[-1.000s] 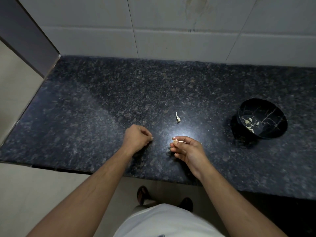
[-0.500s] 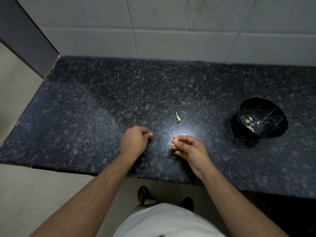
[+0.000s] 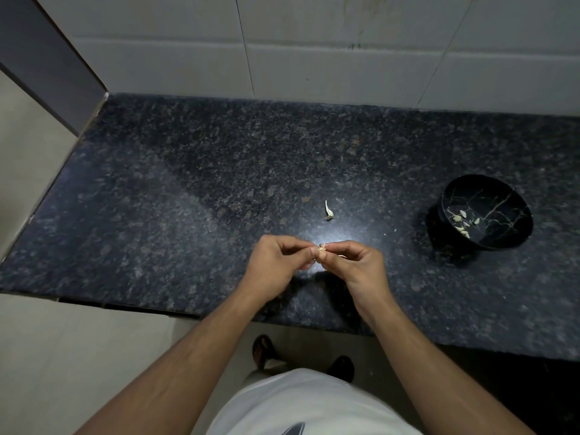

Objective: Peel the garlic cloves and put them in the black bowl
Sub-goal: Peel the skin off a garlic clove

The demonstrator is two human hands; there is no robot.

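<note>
Both hands meet above the near edge of the dark granite tabletop (image 3: 188, 189), around its middle. The left hand (image 3: 276, 265) and right hand (image 3: 357, 265) each pinch one small garlic clove (image 3: 321, 250) between fingertips and thumb, other fingers curled. A bit of garlic skin (image 3: 328, 211) lies just beyond them. The black bowl (image 3: 485, 211) (peeled cloves (image 3: 463, 222) inside) sits toward the right edge.

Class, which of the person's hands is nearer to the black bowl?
Right. The right hand is closer to the black bowl, which sits off to its right; the left hand is farther left.
</note>
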